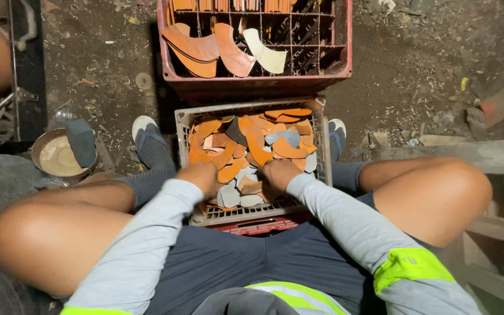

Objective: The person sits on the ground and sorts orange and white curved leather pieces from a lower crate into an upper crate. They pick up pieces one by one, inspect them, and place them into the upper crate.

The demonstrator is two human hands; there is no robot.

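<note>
Grip: both hands dig into the pile, left hand [200,175] and right hand [276,173] curled on the flat pieces [252,146]; I cannot tell what each holds.
Grey crate [182,125]: full of orange, tan and grey curved pieces, sitting between the knees.
Red crate [252,86]: behind it, a few big orange and cream pieces in slots.
Around: round tin [53,158] at the left, dirty floor [403,64].

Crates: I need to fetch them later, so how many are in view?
3: a red crate at the top, a grey crate between the feet, and a red one under it, mostly hidden.
</note>
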